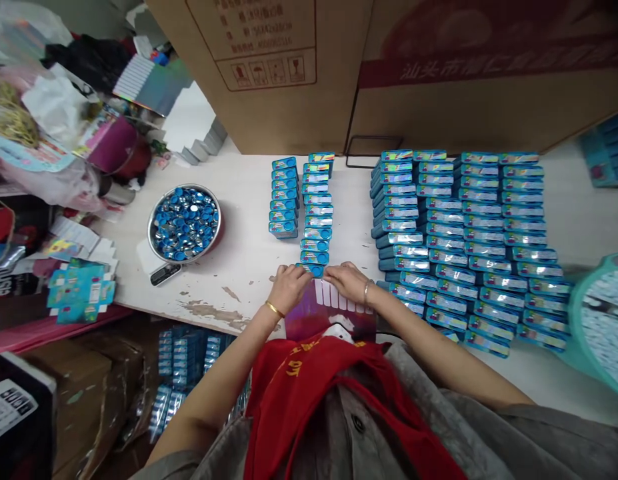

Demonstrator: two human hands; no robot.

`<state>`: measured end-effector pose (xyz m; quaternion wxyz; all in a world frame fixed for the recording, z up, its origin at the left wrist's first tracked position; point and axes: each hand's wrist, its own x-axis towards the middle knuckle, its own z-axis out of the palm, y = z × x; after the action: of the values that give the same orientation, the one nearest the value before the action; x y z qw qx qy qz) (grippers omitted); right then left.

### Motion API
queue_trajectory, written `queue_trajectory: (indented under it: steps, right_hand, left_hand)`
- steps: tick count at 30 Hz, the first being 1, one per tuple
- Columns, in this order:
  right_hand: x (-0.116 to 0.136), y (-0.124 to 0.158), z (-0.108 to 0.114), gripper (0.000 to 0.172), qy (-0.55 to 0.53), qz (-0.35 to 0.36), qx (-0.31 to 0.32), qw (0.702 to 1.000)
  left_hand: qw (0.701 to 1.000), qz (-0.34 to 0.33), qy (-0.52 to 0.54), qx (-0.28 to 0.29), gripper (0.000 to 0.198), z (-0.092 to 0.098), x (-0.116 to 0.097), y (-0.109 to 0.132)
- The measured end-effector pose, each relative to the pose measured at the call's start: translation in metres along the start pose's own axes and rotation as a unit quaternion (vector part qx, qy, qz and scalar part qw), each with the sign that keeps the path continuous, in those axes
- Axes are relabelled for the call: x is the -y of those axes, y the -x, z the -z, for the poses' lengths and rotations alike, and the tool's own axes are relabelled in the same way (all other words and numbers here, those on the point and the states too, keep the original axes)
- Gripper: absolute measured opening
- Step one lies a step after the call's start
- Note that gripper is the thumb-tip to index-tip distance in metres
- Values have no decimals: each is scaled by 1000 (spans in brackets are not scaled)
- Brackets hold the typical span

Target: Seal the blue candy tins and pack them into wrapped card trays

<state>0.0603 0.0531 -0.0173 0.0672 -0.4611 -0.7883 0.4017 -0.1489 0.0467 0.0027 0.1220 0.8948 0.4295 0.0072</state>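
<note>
My left hand (pixel 290 287) pinches the left end of a small blue box (pixel 311 269), which lies at the near end of a column of similar boxes (pixel 317 221). At the other end of that box, my right hand (pixel 349 281) has its fingertips pressed together; they partly hide the edge. Just below both hands lies a purple sheet with white label strips (pixel 333 297), partly covered by my right fingers. A shorter column of blue boxes (pixel 283 194) stands to the left of the first.
A metal bowl (pixel 219 230) of blue-and-silver caps is at left, with a black-handled tool (pixel 165 275) beside it. Rows of blue boxes (pixel 463 233) fill the right. Cardboard cartons (pixel 289 113) stand behind. A turquoise basket (pixel 579 313) with small white pieces sits far right.
</note>
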Motion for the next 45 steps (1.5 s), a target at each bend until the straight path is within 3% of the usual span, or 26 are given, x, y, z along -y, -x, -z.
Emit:
queue_trajectory:
  steps: [9, 12, 14, 16, 17, 20, 23, 26, 29, 31, 35, 37, 40, 45]
  right_hand:
    - [-15, -2, -1, 25, -48, 9, -7, 999]
    - [-19, -2, -4, 23, -2, -28, -6, 1000]
    - [-22, -1, -7, 23, 19, -47, -8, 999]
    - [-23, 3, -9, 25, 26, -57, -12, 998]
    - [-22, 5, -9, 26, 30, -63, -25, 997]
    - [-13, 11, -6, 34, -9, -66, -138, 988]
    - [1, 8, -1, 43, -161, -53, -267, 949]
    - [12, -7, 3, 38, -310, -86, -314, 893]
    - [9, -25, 6, 32, -366, -122, -349, 854]
    - [-1, -36, 9, 32, -356, -135, -359, 852]
    - [-26, -51, 15, 33, -235, -173, -346, 892]
    - [-35, -56, 16, 32, -166, -190, -329, 910]
    - [-41, -61, 15, 30, -108, -208, -306, 923]
    - [-50, -66, 9, 31, -100, -224, -282, 928]
  left_hand:
    - [996, -30, 11, -87, 21, -20, -6, 18]
    - [993, -42, 78, -83, 13, -12, -18, 34]
    - [980, -24, 177, -90, 7, -1, -27, 44]
    - [940, 67, 301, -147, 7, 10, -34, 45]
    - [903, 136, 360, -191, 8, 15, -36, 41]
    - [756, 305, 497, -296, 16, 23, -36, 11]
    - [661, 344, 583, -324, 24, 19, -30, -30]
    - [628, 350, 613, -329, 28, 7, -25, -63]
    - [636, 355, 610, -311, 25, -6, -20, -81]
    - [667, 359, 581, -297, 19, -13, -13, -90]
    - [762, 363, 441, -304, 13, -22, 4, -106]
    - [794, 373, 378, -294, 13, -26, 10, -112]
    - [814, 401, 325, -266, 12, -33, 13, -117]
    - [839, 414, 262, -237, 11, -41, 10, -119]
